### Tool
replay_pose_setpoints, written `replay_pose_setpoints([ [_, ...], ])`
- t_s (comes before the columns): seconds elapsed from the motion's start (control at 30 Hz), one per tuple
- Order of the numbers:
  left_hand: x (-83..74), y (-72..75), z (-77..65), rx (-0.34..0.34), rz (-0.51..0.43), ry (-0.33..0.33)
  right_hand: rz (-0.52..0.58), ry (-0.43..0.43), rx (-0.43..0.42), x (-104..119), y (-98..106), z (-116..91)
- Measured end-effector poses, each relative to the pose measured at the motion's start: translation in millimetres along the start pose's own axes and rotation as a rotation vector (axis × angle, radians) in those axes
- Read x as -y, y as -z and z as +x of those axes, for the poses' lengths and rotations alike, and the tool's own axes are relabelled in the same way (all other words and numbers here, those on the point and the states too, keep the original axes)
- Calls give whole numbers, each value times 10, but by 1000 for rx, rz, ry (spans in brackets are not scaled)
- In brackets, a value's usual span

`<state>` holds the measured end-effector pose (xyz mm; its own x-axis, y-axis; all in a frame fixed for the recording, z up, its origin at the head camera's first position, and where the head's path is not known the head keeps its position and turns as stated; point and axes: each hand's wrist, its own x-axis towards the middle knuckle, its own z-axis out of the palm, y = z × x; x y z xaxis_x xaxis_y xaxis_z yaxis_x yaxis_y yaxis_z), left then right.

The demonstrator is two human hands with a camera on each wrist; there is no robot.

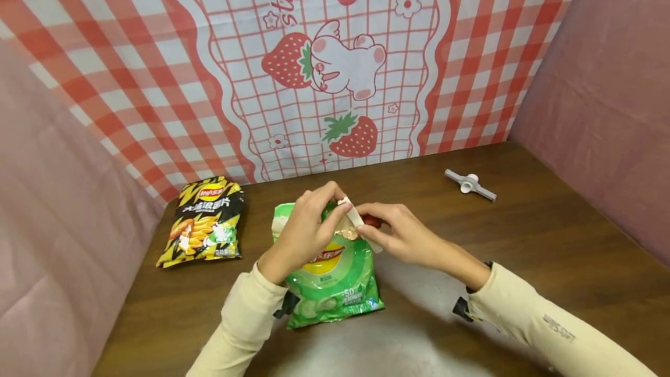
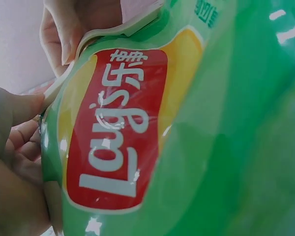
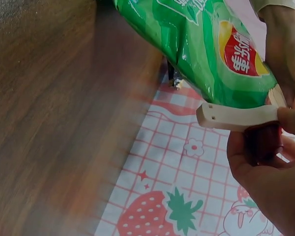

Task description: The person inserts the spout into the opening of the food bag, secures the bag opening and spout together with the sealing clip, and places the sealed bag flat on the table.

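Observation:
A green bag of potato chips (image 1: 335,284) leans up from the table between the hands, its top edge folded. Along that edge lies a cream bag clip (image 3: 236,117) with a dark red part (image 3: 264,140) behind it. The left hand (image 1: 309,228) pinches the clip's far end and the bag's top between thumb and fingers. From the other side, the right hand (image 1: 403,231) grips the clip, thumb on the cream bar and fingers about the red part. The left wrist view shows the red and yellow logo (image 2: 115,132) close up below the clip.
A black and yellow chip bag (image 1: 204,223) lies at the table's left rear. At the right rear is a grey clip-like bar with a round white middle (image 1: 470,184). A strawberry-print cloth (image 1: 335,74) hangs behind the wooden table (image 1: 523,237), with pink cloth on both sides.

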<state>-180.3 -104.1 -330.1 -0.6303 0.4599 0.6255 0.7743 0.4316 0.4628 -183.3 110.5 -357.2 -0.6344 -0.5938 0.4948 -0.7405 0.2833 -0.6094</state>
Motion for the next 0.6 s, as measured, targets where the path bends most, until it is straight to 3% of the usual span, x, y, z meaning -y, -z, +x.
replay_pose_setpoints([
  [0.2,-10,-36,25,-17,26,-33,-12,12,-52,14,-24,-20],
  [0.4,40,-18,9,-89,-4,9,100,-132,21,6,-22,-46],
  [0.6,79,1,-26,-148,-34,27,199,-228,81,-71,-26,-203],
])
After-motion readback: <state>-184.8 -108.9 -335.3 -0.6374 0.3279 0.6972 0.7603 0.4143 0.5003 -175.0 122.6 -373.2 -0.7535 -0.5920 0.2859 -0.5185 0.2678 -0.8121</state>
